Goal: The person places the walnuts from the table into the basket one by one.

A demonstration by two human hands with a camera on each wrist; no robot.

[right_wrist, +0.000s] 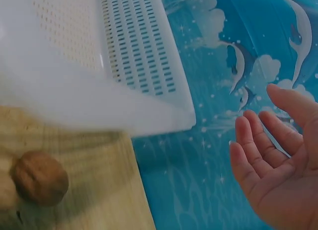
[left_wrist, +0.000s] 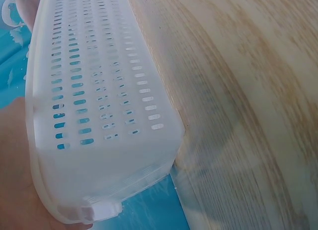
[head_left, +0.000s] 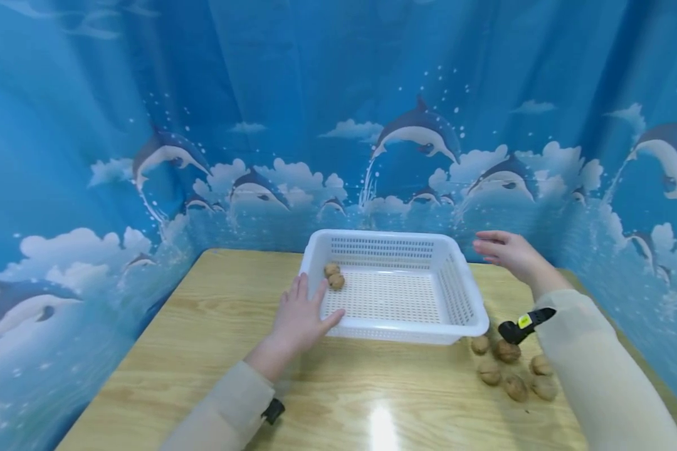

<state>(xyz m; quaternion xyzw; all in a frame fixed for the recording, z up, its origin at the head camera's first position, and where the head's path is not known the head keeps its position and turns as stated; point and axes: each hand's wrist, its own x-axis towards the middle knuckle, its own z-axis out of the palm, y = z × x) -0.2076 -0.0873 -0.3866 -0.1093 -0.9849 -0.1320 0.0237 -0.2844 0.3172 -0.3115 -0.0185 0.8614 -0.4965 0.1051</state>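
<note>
A white plastic basket (head_left: 392, 329) with slotted walls stands on the wooden table, two walnuts (head_left: 336, 281) lying inside near its left wall. My left hand (head_left: 300, 316) rests on the basket's left front rim, fingers and thumb spread; the left wrist view shows part of this hand along the rim (left_wrist: 37, 140). Off the basket's right side, my right hand (head_left: 508, 254) is raised in the air. Its fingers are loosely bent and nothing is in it, as the right wrist view shows the bare palm (right_wrist: 285, 190).
Several walnuts (head_left: 489, 373) lie on the table (head_left: 203, 363) to the right of the basket's front corner, beside the right forearm. A blue curtain (head_left: 327, 94) printed with dolphins hangs behind the table and along both sides.
</note>
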